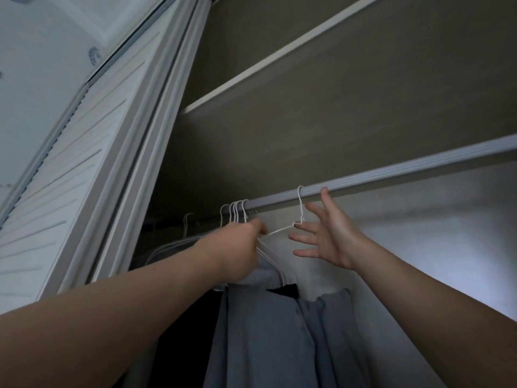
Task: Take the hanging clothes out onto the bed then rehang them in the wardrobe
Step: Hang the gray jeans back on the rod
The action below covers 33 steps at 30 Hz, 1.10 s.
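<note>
**No legible writing**

No text, label, brand, number or sign can be read anywhere here. The pale patterned wall surface (42, 51) left of the white louvred wardrobe door (84, 169) bears only blurred bluish motifs, not letters.

Hangers (236, 212) are bunching on the rail (391, 175), left of a lone hanger (300, 208). Clothes (265, 331) are hanging below (shelf (251, 72) sitting above the rail).

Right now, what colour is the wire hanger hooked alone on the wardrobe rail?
White: the thin wire hanger on the grey rail, clearest in the head view.
</note>
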Tool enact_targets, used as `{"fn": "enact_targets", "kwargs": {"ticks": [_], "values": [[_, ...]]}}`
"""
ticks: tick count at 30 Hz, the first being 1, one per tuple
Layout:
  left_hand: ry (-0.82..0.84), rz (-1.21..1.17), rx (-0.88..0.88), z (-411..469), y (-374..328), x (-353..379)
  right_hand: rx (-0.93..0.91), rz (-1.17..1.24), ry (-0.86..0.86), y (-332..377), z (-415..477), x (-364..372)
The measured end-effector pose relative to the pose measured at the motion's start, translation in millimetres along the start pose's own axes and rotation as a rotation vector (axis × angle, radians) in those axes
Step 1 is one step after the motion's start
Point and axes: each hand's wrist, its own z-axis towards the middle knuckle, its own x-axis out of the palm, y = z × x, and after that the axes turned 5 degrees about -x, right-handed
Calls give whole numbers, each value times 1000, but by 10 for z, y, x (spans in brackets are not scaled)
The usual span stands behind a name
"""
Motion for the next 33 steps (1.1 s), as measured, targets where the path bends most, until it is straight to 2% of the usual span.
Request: {"fn": "enact_targets", "kwargs": {"ticks": [1,4,5,6,8,10,12,15,17,22,27,33], "values": [[-6,67,16,4,-11,2,-102,-198,-51,-42,3,-16],[-5,175,40,12,-51,18,-616,-978,-307,-273,61,-161],[-6,198,50,16,-61,29,-715,-1131,-379,-372,83,-208],[-11,222,60,22,-68,41,-726,-1188,-411,-473,106,-242],[-27,276,90,29,-76,73,-526,-1138,-378,-681,157,-286],[-50,341,124,36,-82,120,-338,-1096,-257,-903,183,-292],[-62,383,140,37,-89,160,-352,-1129,-178,-1123,197,-270],[-70,389,125,41,-90,222,-424,-1146,-245,-1299,259,-195],[-78,407,109,63,-73,271,-418,-1096,-275,-1315,333,-133],[-86,513,34,169,120,354,-371,-1058,-174,-1412,541,77],[5,697,-66,276,377,367,-351,-914,-117,-1517,777,348],[62,780,-112,314,531,402,-283,-868,-49,-1663,1023,561]]}}
